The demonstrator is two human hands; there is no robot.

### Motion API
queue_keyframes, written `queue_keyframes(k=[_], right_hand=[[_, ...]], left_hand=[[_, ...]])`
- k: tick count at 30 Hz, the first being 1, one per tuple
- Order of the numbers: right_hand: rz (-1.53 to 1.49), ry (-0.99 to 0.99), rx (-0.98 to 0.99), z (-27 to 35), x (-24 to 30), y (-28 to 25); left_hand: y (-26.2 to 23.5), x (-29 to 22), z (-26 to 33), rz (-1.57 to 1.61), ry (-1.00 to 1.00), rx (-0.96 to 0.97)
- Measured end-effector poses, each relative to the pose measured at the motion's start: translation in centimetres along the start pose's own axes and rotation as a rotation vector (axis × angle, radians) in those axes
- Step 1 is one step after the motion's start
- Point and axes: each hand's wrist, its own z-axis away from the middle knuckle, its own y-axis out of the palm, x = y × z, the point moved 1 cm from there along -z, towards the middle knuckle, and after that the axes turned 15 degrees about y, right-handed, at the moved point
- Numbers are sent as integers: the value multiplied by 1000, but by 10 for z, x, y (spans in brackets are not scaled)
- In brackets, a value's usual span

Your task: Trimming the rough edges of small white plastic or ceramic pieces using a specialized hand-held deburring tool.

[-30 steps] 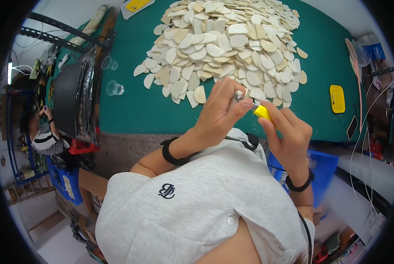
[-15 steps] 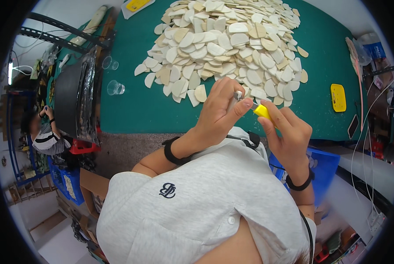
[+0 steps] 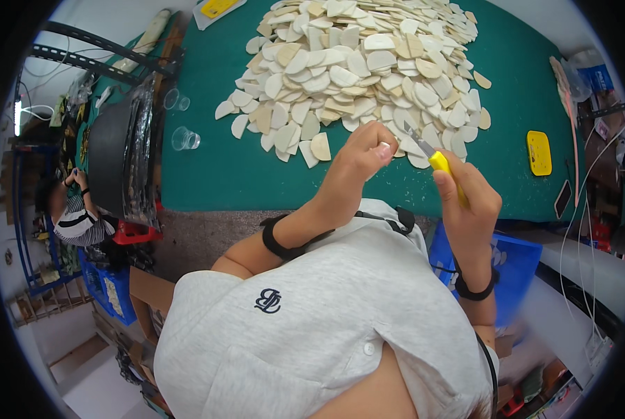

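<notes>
My right hand (image 3: 470, 199) is closed round the yellow handle of a utility knife (image 3: 439, 161). Its grey blade points up and to the left, over the near edge of the pile. Left of the knife, my left hand (image 3: 358, 164) is curled with thumb and fingers pressed together. A small white spot shows at the thumb tip; whether it is a held piece or the nail I cannot make out. Beyond both hands lies a big heap of flat, half-round cream and white pieces (image 3: 340, 75) on a green table (image 3: 207, 178). The blade and left hand are apart.
Two clear plastic cups (image 3: 185, 139) stand at the table's left. On the right lie a yellow case (image 3: 539, 153) and a phone (image 3: 562, 200). A blue crate (image 3: 511, 272) sits below the table by my right forearm. Another person (image 3: 75, 213) is at far left.
The knife blade has come away from my left fingers, my right hand shifting slightly right and the blade turning upward. My left hand has curled its fingers further in.
</notes>
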Motion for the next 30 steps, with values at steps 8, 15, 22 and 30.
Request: queue_keyframes(k=[8,15,22,30], right_hand=[[41,-70,52,2,6,-1],[173,-172,72,1,13,-1],[222,-204,55,0,12,-2],[251,-236,15,2,12,1]], left_hand=[[-2,1,0,219,-108,-69],[-1,3,3,-109,31,35],[0,7,3,-224,147,1],[0,6,4,-263,175,1]])
